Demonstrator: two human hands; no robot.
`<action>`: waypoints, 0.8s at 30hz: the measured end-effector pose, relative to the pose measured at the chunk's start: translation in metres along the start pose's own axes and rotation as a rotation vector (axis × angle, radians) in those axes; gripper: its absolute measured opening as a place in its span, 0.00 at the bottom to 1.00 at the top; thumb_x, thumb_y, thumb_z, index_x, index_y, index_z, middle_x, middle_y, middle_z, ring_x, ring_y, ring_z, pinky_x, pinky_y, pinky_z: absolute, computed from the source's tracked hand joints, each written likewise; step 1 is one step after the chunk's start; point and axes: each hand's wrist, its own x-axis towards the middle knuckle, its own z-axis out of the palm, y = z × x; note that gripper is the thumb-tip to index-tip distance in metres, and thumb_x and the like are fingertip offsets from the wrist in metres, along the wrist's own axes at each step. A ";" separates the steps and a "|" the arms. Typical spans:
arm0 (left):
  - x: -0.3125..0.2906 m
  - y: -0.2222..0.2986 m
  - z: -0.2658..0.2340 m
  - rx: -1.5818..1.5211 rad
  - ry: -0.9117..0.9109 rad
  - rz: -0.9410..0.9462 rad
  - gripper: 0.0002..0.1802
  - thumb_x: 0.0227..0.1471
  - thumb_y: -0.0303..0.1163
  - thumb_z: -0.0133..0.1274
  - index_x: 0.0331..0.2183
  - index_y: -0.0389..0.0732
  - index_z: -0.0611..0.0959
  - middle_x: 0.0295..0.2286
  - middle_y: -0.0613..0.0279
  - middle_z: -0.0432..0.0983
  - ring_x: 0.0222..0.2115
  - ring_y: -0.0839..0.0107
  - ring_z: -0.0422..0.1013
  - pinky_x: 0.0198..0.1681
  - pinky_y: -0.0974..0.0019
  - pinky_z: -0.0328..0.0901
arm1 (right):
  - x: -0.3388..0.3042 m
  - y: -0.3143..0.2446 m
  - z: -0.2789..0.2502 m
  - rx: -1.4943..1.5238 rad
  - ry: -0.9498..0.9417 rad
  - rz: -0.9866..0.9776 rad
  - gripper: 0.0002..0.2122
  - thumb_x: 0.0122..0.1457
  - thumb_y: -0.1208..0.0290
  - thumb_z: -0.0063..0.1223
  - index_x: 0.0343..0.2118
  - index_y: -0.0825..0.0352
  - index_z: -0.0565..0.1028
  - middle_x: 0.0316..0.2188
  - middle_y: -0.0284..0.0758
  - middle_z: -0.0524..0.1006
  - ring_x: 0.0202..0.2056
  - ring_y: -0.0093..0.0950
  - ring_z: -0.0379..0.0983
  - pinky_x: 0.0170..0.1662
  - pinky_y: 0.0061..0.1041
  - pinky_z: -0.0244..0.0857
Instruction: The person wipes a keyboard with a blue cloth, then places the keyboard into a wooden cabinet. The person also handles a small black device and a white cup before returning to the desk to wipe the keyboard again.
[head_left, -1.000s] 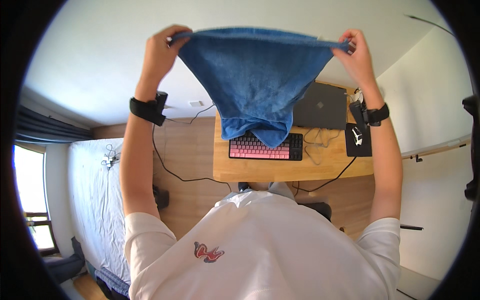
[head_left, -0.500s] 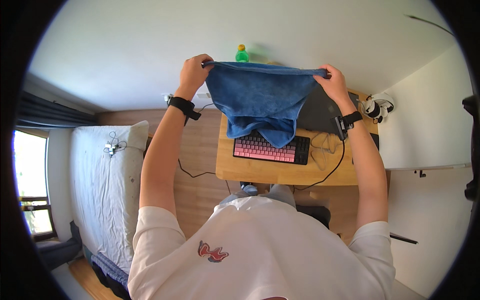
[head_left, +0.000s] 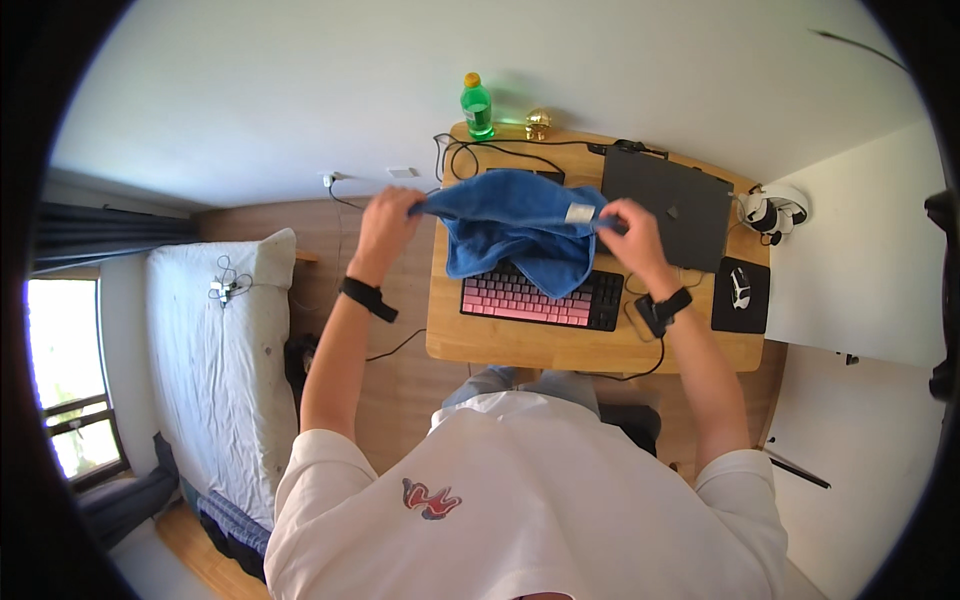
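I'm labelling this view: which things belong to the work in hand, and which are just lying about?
In hand: blue cloth, pinched by left hand and right hand.

Lying about: keyboard (partly hidden by cloth), closed laptop, mouse, green bottle, white headset.

Matt, fuzzy cloth on your blue towel, smooth wood across your counter, matt plastic on your keyboard, glossy see-through bottle, shiny, metallic-looking gold ornament!
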 end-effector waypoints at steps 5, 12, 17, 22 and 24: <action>-0.071 -0.011 0.056 0.053 -0.207 -0.044 0.12 0.40 0.22 0.59 0.33 0.41 0.83 0.34 0.59 0.79 0.40 0.56 0.73 0.44 0.55 0.67 | -0.059 0.022 0.053 -0.055 -0.201 0.062 0.09 0.47 0.83 0.60 0.33 0.70 0.77 0.31 0.40 0.78 0.35 0.40 0.76 0.39 0.34 0.71; -0.113 -0.013 0.107 0.102 -0.360 -0.059 0.20 0.45 0.28 0.60 0.43 0.42 0.80 0.41 0.59 0.77 0.45 0.59 0.72 0.46 0.55 0.67 | -0.099 0.061 0.085 -0.400 -0.334 -0.036 0.16 0.43 0.74 0.67 0.37 0.64 0.79 0.38 0.37 0.77 0.45 0.38 0.73 0.54 0.38 0.64; -0.115 -0.010 0.125 0.122 -0.374 -0.028 0.25 0.43 0.29 0.60 0.47 0.42 0.77 0.41 0.60 0.75 0.45 0.58 0.71 0.46 0.54 0.67 | -0.106 0.058 0.095 -0.525 -0.328 -0.078 0.19 0.42 0.75 0.68 0.40 0.64 0.78 0.39 0.36 0.75 0.48 0.37 0.71 0.56 0.38 0.61; -0.111 -0.009 0.132 0.153 -0.430 -0.048 0.29 0.42 0.29 0.61 0.49 0.42 0.75 0.39 0.60 0.74 0.45 0.58 0.71 0.46 0.55 0.68 | -0.104 0.054 0.105 -0.634 -0.358 -0.106 0.15 0.44 0.78 0.64 0.37 0.64 0.78 0.36 0.36 0.75 0.45 0.37 0.71 0.57 0.39 0.60; -0.110 -0.007 0.132 0.169 -0.421 -0.032 0.29 0.42 0.29 0.60 0.50 0.41 0.75 0.39 0.59 0.74 0.45 0.58 0.71 0.46 0.55 0.68 | -0.105 0.056 0.109 -0.673 -0.329 -0.117 0.12 0.44 0.78 0.64 0.35 0.64 0.78 0.34 0.36 0.76 0.43 0.37 0.72 0.57 0.40 0.60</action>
